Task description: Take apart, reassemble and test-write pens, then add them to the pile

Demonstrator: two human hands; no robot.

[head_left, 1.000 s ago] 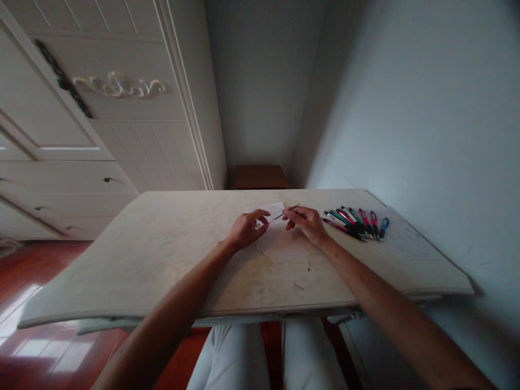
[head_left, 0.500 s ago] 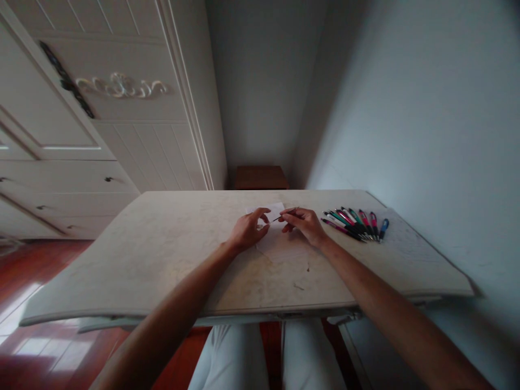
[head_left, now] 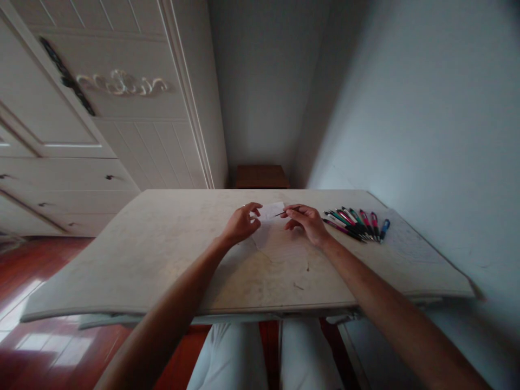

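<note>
Between the thumb and fingers of my right hand point(head_left: 305, 222) is a slim dark pen point(head_left: 280, 214), its thin tip pointing left over the paper. Whether it is a whole pen or only its inner refill is too small to tell. My left hand point(head_left: 242, 222) hovers at the left side of the paper, fingers curved and thumb apart from the index finger, with nothing visible in it. The white sheet of paper point(head_left: 280, 238) lies flat on the table between and below both hands. Faint marks show near its top.
Several colourful pens point(head_left: 357, 223) lie fanned out right of my right hand. Beyond them a marked sheet point(head_left: 410, 238) lies near the wall. Small dark scraps point(head_left: 298, 286) rest on the pale table point(head_left: 170, 260). A white cabinet point(head_left: 162, 97) stands left, a brown wooden piece point(head_left: 262, 176) behind.
My left hand has moved left, away from the pen tip, uncovering more of the paper. My right hand keeps the pen and has shifted only slightly right.
</note>
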